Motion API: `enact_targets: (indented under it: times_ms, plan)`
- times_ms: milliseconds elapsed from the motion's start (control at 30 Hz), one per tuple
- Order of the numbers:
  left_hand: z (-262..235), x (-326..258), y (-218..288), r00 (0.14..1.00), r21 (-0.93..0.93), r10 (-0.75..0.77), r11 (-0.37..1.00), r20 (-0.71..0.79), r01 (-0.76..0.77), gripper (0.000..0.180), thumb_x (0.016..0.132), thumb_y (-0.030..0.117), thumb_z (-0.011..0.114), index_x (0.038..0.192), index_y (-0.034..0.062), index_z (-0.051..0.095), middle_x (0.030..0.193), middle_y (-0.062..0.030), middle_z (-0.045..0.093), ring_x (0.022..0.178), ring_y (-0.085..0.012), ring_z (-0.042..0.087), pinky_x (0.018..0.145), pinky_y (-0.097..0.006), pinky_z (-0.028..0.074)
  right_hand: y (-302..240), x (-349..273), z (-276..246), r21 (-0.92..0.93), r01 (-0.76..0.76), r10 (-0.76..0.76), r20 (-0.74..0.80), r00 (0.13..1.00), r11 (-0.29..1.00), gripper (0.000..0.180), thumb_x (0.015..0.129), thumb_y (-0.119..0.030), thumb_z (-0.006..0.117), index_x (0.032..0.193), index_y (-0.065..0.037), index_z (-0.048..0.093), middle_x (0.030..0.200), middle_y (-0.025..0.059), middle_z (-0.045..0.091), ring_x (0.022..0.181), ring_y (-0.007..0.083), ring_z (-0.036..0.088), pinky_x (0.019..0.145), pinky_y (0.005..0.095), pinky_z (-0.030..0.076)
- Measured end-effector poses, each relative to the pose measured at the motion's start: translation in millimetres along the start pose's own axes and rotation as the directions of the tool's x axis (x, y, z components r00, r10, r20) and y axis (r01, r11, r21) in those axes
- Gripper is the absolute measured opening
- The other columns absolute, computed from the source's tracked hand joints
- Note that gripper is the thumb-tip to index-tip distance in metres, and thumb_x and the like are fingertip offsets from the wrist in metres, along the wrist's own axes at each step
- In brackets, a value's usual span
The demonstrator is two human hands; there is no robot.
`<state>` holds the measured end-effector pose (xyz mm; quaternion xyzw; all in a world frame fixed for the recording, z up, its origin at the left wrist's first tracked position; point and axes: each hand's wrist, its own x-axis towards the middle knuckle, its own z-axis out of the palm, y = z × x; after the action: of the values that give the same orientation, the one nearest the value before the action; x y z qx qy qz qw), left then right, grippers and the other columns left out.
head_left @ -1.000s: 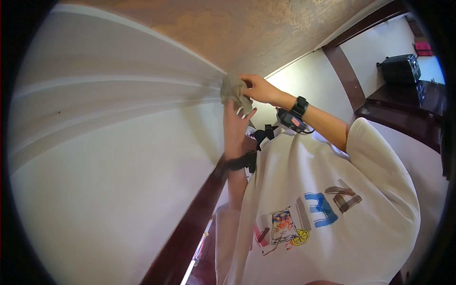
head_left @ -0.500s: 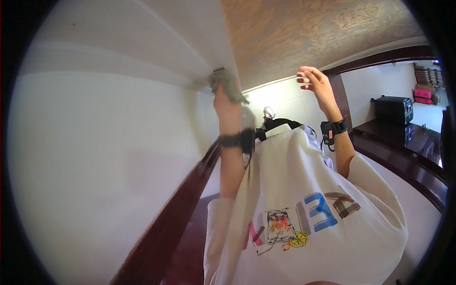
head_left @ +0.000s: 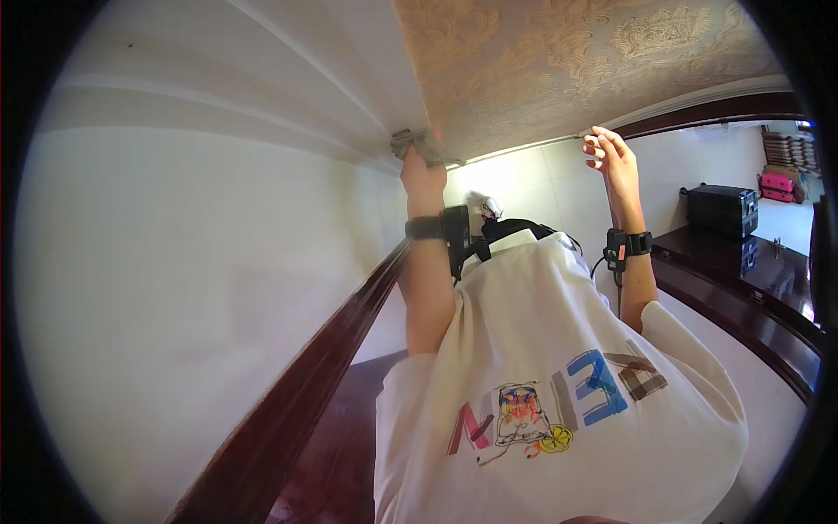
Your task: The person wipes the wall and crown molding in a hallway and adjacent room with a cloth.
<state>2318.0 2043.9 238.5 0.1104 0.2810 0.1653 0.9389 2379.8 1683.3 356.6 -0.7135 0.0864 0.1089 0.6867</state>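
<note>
My left hand [head_left: 422, 181] is closed on a crumpled grey cloth [head_left: 419, 144]. It presses the cloth into the corner where a white moulded surface [head_left: 297, 79] meets a patterned beige wallpapered wall [head_left: 541, 70]. Part of the fingers is hidden by the cloth. Farther right, my right hand [head_left: 616, 166] is raised near the wall's edge, empty, with fingers loosely bent and apart. Black straps with small devices sit on both wrists.
At lower left runs a dark wooden ledge [head_left: 305, 375] beside a white wall [head_left: 175, 262]. To the right, a black case [head_left: 723, 210] stands on a glossy dark surface [head_left: 742, 262], with a pink bag [head_left: 777, 187] beyond. A pale tiled floor [head_left: 524, 188] shows below.
My left hand and the cloth have shifted slightly along the corner, and the cloth's loose end now hangs less. My right hand has moved a little to the right.
</note>
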Motion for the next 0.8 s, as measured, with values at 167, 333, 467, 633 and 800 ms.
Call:
enact_targets:
  times_ms: [167,333,467,633,800]
  plan:
    - [55,-26,-33,0.994,-0.083,-0.023,0.996,-0.105,0.014,0.031,0.111,0.014,0.044,0.138,0.0028,0.054,0.136,-0.0110,0.060,0.123,-0.0273,0.060,0.109,-0.043,0.053,24,-1,-39,-0.018,0.049,-0.051,-0.103,0.993,0.999,0.028,0.107,-0.023,0.059,0.129,-0.008,0.067,0.113,0.0067,0.074,0.099,0.0164,0.071,0.081,0.0302,0.057]
    - [51,-16,-22,0.991,-0.118,-0.087,0.990,-0.099,0.075,0.028,0.110,0.011,0.048,0.136,0.0046,0.056,0.135,-0.0081,0.062,0.117,-0.0226,0.062,0.110,-0.039,0.051,12,-1,-27,-0.014,0.014,-0.015,-0.107,0.994,1.000,0.026,0.107,-0.021,0.058,0.127,-0.008,0.067,0.112,0.0058,0.074,0.098,0.0149,0.071,0.082,0.0298,0.056]
    - [28,-1,-5,0.970,0.569,0.176,0.786,0.169,-0.242,0.024,0.107,0.006,0.050,0.128,0.0059,0.062,0.125,-0.0066,0.067,0.113,-0.0179,0.064,0.104,-0.031,0.050,-1,6,-6,0.020,0.027,-0.026,-0.040,0.999,0.999,0.025,0.107,-0.021,0.058,0.127,-0.009,0.068,0.112,0.0056,0.074,0.098,0.0147,0.071,0.081,0.0297,0.056]
    - [64,-21,-29,0.960,0.032,-0.070,0.997,0.272,0.064,0.021,0.106,0.004,0.051,0.119,0.0051,0.067,0.114,-0.0052,0.070,0.108,-0.0156,0.066,0.098,-0.029,0.053,13,2,-43,0.060,0.033,-0.028,-0.077,0.997,0.998,0.025,0.107,-0.021,0.058,0.126,-0.008,0.068,0.113,0.0056,0.074,0.098,0.0146,0.071,0.081,0.0297,0.056]
    - [1,-2,-12,0.885,0.798,0.300,0.395,0.356,-0.455,0.020,0.109,0.009,0.049,0.123,0.0020,0.060,0.117,-0.0082,0.067,0.106,-0.0201,0.065,0.094,-0.035,0.058,0,3,-6,0.066,0.043,-0.045,0.029,0.999,0.997,0.025,0.107,-0.021,0.059,0.126,-0.008,0.068,0.110,0.0049,0.075,0.096,0.0142,0.071,0.080,0.0298,0.056]
